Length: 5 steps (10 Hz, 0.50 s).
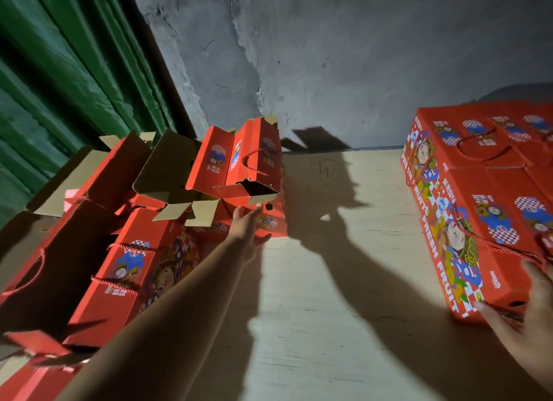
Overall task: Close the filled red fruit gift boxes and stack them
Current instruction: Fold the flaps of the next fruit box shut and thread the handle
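Observation:
An open red fruit gift box (239,161) stands at the middle left with its lid flaps and rope handle raised. My left hand (248,233) reaches to its near right side, fingers straight and touching the box below a flap. At the right lies a stack of closed red gift boxes (484,191) printed "FRESH FRUIT". My right hand (529,320) rests against the near end of the closest box, with spread fingers on its corner. What is inside the open box is hidden.
More red boxes crowd the left: several open ones (119,173) with brown flaps up and a closed one (134,266) under my forearm. All sit on a pale wooden surface (329,281). A grey wall (329,56) and a green shutter (59,71) stand behind.

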Each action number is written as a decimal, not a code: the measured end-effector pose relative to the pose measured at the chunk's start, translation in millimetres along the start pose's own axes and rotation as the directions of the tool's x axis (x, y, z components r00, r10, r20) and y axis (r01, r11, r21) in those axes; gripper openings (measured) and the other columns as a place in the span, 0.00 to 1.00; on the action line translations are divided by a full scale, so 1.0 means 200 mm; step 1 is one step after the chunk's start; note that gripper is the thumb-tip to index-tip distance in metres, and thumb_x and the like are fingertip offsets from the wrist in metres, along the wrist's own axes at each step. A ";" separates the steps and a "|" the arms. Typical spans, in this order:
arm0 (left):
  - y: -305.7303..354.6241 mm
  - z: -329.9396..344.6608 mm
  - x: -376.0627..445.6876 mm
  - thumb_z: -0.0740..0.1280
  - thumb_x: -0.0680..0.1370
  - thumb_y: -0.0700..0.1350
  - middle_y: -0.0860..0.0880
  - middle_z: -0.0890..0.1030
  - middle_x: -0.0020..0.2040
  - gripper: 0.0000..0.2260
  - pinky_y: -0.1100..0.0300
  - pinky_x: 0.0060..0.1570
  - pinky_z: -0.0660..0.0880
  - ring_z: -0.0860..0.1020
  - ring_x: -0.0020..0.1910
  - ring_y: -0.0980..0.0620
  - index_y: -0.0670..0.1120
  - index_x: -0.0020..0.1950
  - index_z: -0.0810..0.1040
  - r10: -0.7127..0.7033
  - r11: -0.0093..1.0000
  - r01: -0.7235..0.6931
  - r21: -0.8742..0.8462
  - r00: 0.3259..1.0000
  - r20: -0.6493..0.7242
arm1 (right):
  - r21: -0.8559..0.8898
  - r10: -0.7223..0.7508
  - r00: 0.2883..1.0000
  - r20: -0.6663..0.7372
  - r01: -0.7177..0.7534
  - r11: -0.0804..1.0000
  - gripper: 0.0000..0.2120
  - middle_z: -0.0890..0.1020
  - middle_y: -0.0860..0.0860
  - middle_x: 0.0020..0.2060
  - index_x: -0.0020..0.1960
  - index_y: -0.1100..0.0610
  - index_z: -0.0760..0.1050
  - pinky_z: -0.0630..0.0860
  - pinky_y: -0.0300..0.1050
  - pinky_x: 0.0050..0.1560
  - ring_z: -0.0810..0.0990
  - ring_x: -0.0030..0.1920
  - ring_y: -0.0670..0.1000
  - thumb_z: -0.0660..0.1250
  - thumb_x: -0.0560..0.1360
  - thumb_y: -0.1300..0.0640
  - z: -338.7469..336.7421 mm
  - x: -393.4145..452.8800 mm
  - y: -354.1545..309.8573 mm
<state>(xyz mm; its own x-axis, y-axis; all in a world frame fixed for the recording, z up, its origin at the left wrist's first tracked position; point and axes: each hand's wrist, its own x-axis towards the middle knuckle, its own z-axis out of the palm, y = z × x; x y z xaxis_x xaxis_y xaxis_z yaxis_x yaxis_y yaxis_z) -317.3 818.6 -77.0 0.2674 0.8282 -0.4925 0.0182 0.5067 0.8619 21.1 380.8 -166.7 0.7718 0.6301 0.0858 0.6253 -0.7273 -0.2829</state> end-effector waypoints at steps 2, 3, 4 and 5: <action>-0.07 0.06 -0.09 0.72 0.80 0.57 0.46 0.79 0.64 0.19 0.35 0.63 0.77 0.79 0.62 0.45 0.50 0.65 0.73 0.029 0.999 -0.029 -0.024 0.999 0.028 | -0.105 -0.120 0.974 -0.192 0.101 0.989 0.57 0.62 0.55 0.78 0.81 0.55 0.58 0.65 0.79 0.68 0.57 0.82 0.58 0.66 0.61 0.25 -0.17 -0.06 -0.16; -0.18 0.10 -0.24 0.71 0.81 0.57 0.46 0.81 0.65 0.19 0.36 0.65 0.77 0.80 0.61 0.47 0.47 0.66 0.73 0.021 1.000 -0.020 -0.022 0.998 0.059 | -0.170 -0.127 0.976 -0.175 0.097 0.981 0.56 0.64 0.56 0.77 0.80 0.55 0.58 0.65 0.80 0.65 0.56 0.81 0.57 0.63 0.61 0.24 -0.25 -0.11 -0.22; -0.28 0.08 -0.45 0.70 0.81 0.59 0.45 0.81 0.65 0.23 0.38 0.66 0.76 0.80 0.64 0.46 0.45 0.68 0.72 0.026 1.000 -0.026 0.001 0.996 0.084 | -0.184 -0.117 0.986 -0.119 0.094 0.978 0.55 0.64 0.56 0.77 0.81 0.56 0.58 0.63 0.82 0.66 0.57 0.81 0.58 0.67 0.64 0.26 -0.31 -0.13 -0.27; -0.37 0.06 -0.71 0.70 0.80 0.61 0.45 0.81 0.66 0.26 0.39 0.68 0.74 0.79 0.65 0.45 0.46 0.69 0.72 0.009 0.999 -0.013 0.037 0.993 0.116 | -0.179 -0.088 0.996 -0.014 0.084 0.980 0.57 0.60 0.54 0.80 0.82 0.54 0.54 0.59 0.81 0.70 0.52 0.83 0.54 0.76 0.65 0.30 -0.38 -0.14 -0.29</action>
<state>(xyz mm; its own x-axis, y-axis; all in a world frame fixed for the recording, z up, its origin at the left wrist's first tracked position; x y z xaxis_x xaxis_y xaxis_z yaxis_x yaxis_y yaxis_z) -345.7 659.7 -69.7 0.3774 0.7994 -0.4675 0.0498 0.4866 0.8722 -28.9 385.1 -80.6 0.7152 0.6878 0.1239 0.6986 -0.7085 -0.0994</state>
